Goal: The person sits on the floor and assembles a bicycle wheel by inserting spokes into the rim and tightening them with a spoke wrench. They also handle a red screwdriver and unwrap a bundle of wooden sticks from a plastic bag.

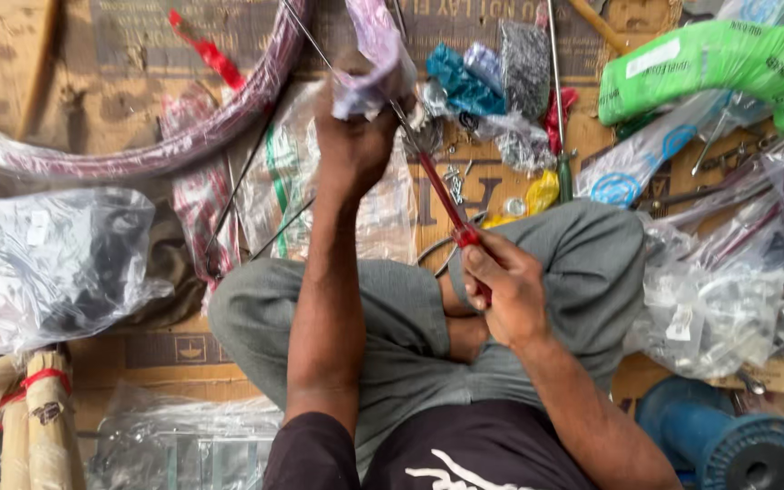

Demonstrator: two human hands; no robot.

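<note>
Cardboard-covered floor [183, 349] under me, my right hand [505, 290] gripping a red-handled screwdriver [446, 204], left hand [356, 136] clutching the plastic-wrapped rim [183, 136].

- A bicycle repair workshop, with work done seated cross-legged on the floor.
- Flattened cardboard [183, 349] covers the floor as a work mat.
- A maroon wheel rim [174, 145] with thin spokes [247, 181] lies across it.
- Green rolled tyres [719, 59] lie at the upper right.
- Plastic bags of metal parts [710, 318] lie all around.
- A red-handled screwdriver [446, 204] and loose bolts [454, 181] lie among them.
- A blue spool [728, 445] stands at the lower right.
</note>
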